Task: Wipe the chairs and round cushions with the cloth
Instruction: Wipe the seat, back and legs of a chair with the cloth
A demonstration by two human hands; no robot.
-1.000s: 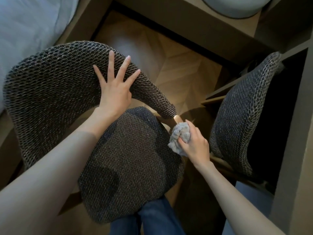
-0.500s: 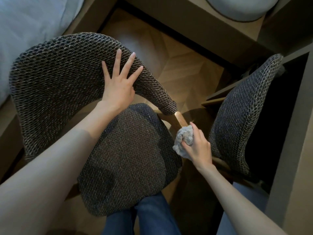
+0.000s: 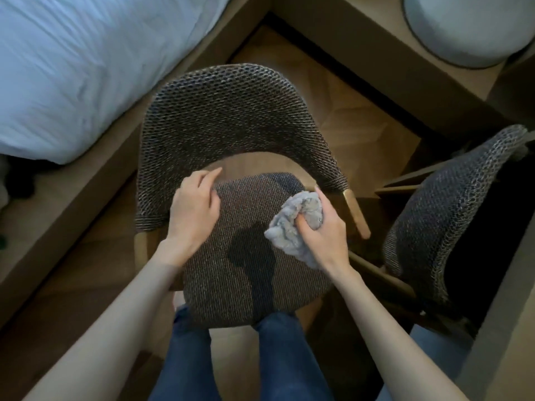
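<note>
Grey crumpled cloth [image 3: 289, 227], gripped by the right hand [image 3: 327, 238], presses on the woven chair seat [image 3: 220, 285] at frame centre; the left hand [image 3: 195, 209] rests on the seat's left edge, loosely curled, holding nothing.

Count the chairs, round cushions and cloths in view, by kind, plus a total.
Chairs: 2, the near chair and the second chair to its right
Round cushions: 1, the round cushion, cut off by the top edge of the frame
Cloths: 1, the cloth, bunched in the right hand
Total: 4
</note>
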